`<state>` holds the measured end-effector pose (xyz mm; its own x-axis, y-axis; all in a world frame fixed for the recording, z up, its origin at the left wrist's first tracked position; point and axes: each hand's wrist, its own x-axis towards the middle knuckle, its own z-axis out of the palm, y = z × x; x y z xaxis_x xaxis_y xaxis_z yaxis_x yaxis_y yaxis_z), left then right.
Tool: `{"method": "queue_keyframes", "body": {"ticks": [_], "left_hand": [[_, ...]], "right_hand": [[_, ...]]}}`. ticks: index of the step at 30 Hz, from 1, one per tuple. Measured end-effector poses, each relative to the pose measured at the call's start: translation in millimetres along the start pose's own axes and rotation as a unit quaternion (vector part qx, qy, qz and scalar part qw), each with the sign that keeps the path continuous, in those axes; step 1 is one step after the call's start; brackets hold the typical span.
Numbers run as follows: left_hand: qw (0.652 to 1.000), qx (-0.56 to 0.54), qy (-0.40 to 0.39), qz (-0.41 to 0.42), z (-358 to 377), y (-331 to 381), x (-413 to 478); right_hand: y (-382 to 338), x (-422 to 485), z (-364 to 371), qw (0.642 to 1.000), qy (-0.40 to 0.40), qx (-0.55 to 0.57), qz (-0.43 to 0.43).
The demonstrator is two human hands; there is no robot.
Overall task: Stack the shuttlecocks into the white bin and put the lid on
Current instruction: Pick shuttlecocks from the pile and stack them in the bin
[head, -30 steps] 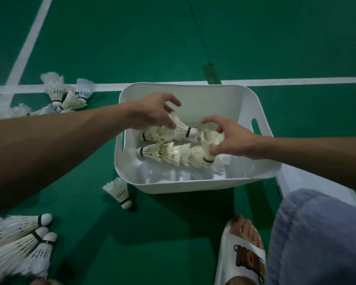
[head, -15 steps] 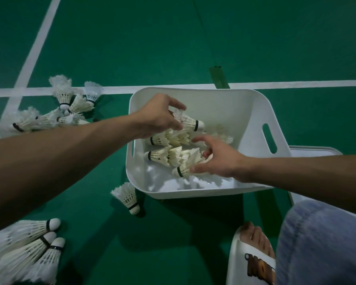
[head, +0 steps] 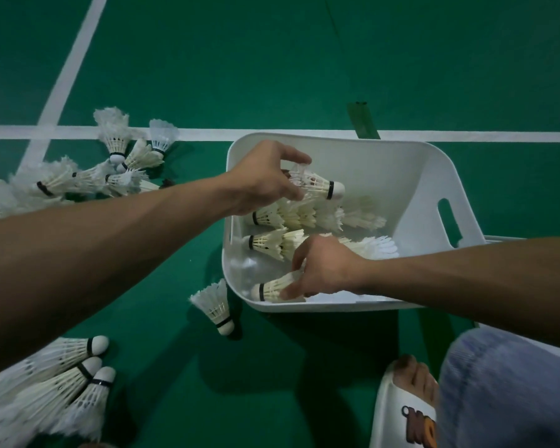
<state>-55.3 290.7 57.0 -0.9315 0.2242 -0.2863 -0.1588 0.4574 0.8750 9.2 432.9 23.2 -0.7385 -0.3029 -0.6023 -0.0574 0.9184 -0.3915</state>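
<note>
Head view looks down into the white bin [head: 385, 169], which sits on the green court floor [head: 272, 76] in front of us. Inside it, two nested rows [head: 304, 218] lie side by side. Each cork is pushed into the next skirt and the end corks face left. We judge that this nesting is what lets many fit under a lid.

Our left grip [head: 262, 181] pinches the far shuttlecock [head: 317, 185] by its feathers and holds it over the far row. Its cork points right, opposite to the rows, so it probably needs turning before it can nest.

Our right grip [head: 324, 270] curls round the skirt of the near shuttlecock [head: 272, 289], cork to the left, low by the near wall. That looks like the start of a third row. Holding by the skirt leaves the cork free to steer.

A loose shuttlecock [head: 215, 305] lies on the floor just beside the bin, and a heap [head: 78, 179] waits farther left. A white edge behind our right arm is probably the lid [head: 495, 239], which is not yet on.
</note>
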Motion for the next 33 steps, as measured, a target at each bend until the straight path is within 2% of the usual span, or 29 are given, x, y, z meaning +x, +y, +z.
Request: {"method": "queue_keyframes", "body": {"ticks": [3,9,13,18,23,26,29,33], "left_hand": [[1.0,0.002,0.009,-0.001,-1.1,-0.5,-0.3],[1.0,-0.009,0.008,-0.008,-1.7,-1.9,-1.4],[1.0,-0.019,-0.004,-0.004,-1.3,-0.5,-1.3],[0.999,-0.033,0.024,0.02,1.9,0.4,-1.6],[0.998,-0.048,0.042,0.029,0.1,3.8,-1.4],[0.998,-0.023,0.03,0.042,0.3,3.4,-1.6],[0.997,0.051,0.014,0.062,2.4,-0.1,1.4],[0.989,0.125,-0.045,0.061,4.8,0.6,4.3]], "right_hand": [[-3.6,6.2,8.2,1.0,-0.01,-0.006,0.004],[-5.3,23.9,24.4,0.996,-0.008,0.064,0.053],[-5.0,28.8,34.0,0.993,-0.035,0.09,0.066],[8.0,26.7,21.9,0.995,-0.094,0.035,0.008],[13.4,17.6,-1.6,0.991,-0.102,0.084,-0.008],[20.1,8.1,-23.3,0.994,-0.054,0.094,-0.032],[35.3,-0.3,-43.3,0.986,0.033,0.159,-0.024],[56.0,0.2,-57.7,0.939,0.154,0.303,0.057]]}}
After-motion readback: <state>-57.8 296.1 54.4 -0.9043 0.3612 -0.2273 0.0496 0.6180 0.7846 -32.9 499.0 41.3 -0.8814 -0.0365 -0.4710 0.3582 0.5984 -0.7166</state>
